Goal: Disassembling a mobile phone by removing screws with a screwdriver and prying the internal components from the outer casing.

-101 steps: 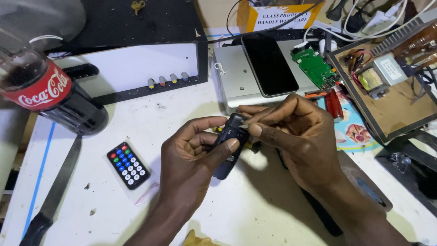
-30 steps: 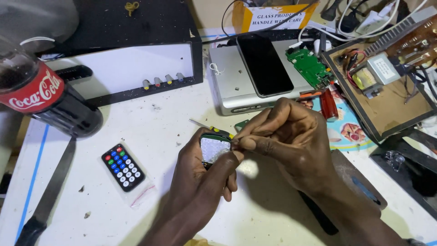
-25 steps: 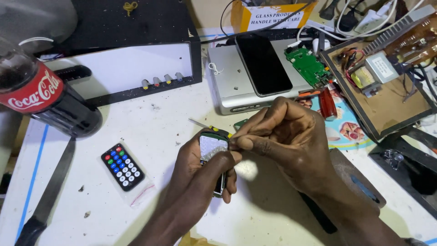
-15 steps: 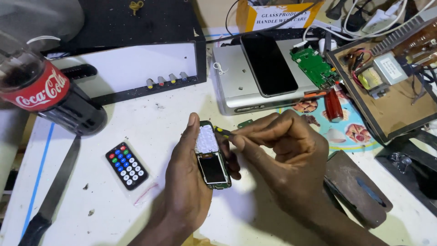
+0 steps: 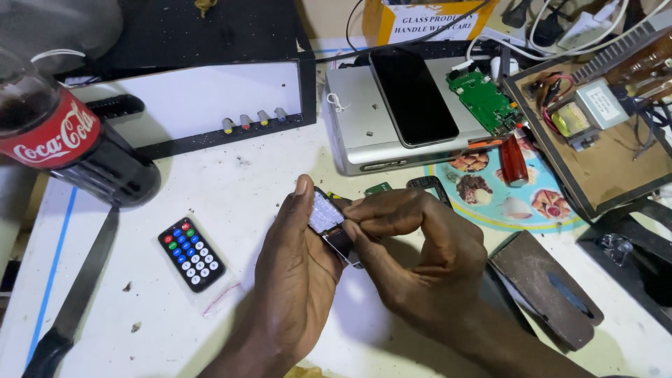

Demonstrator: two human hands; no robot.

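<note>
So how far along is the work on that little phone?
The small phone already looks opened, its pale keypad part exposed. The left hand cradles it while the right hand pinches at its edge. A green circuit board lies apart, so reassembly seems left.

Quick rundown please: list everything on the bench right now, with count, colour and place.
phone: 1, dark, pale keypad, in both hands
remote: 1, black, coloured buttons, left of hands
bottle: 1, dark, red label, far left
box: 1, black and white, top left
player: 1, silver, top centre
smartphone: 1, black, on player
circuit board: 1, green, on player's right end
screwdriver: 1, red handle, right
left hand: holding phone
right hand: fingertips on phone
</note>
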